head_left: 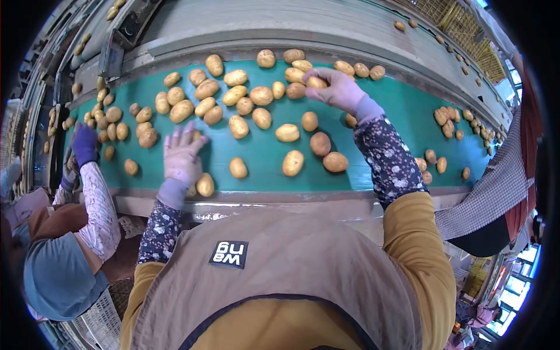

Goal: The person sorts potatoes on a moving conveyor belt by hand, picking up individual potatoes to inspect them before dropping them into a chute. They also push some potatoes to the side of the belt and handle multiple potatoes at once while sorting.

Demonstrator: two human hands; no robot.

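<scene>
Potatoes are spread across the green conveyor belt [402, 111], densest in the upper left of the frame, thinner toward the right. The right hand [338, 88], gloved in pink, is seen at upper centre with its fingers closed around a small potato [317, 82], lifted just off or resting at the far side of the belt; which one cannot be told. The left hand [182, 157], also gloved, is laid flat and open on the belt at centre left, nothing gripped, with one potato [205, 185] just beside the wrist near the belt's front edge. Judged from the layout, sorting is only partly through: one potato is picked, dozens are left untouched on the belt, including a loose group [309, 146] at centre between both hands. A co-worker's blue-gloved hand [85, 146] is seen at the left edge over the belt's end. Another person's checked sleeve [496, 186] is visible at the right edge.
</scene>
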